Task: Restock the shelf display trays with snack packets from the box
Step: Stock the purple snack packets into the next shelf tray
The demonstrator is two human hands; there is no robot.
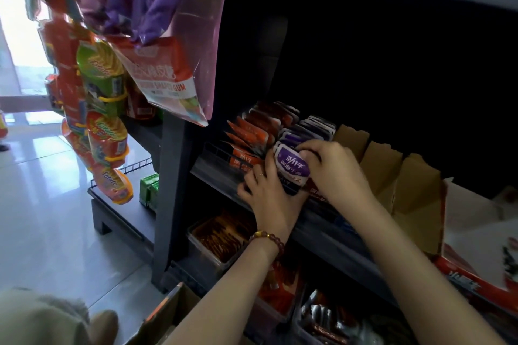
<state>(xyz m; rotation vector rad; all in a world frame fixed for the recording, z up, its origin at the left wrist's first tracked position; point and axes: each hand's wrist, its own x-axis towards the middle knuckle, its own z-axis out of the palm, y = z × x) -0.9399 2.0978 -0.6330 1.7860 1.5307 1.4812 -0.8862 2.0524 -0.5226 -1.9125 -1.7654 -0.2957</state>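
A row of purple snack packets [291, 166] stands in a display tray on the dark middle shelf [330, 228]. My left hand [266, 190] grips the front of this row from the left, thumb along the front packet. From the right, my right hand [333, 165] curls its fingers over the packets' top edge. Left of them a tray holds orange packets [252, 131]. The corner of a cardboard box [171, 314] shows at the bottom edge.
Opened brown cartons [403, 187] stand on the shelf to the right. Clear tubs of red and brown snacks [221, 235] fill the shelf below. Hanging snack bags [103, 131] crowd the left side over a tiled floor [42, 204].
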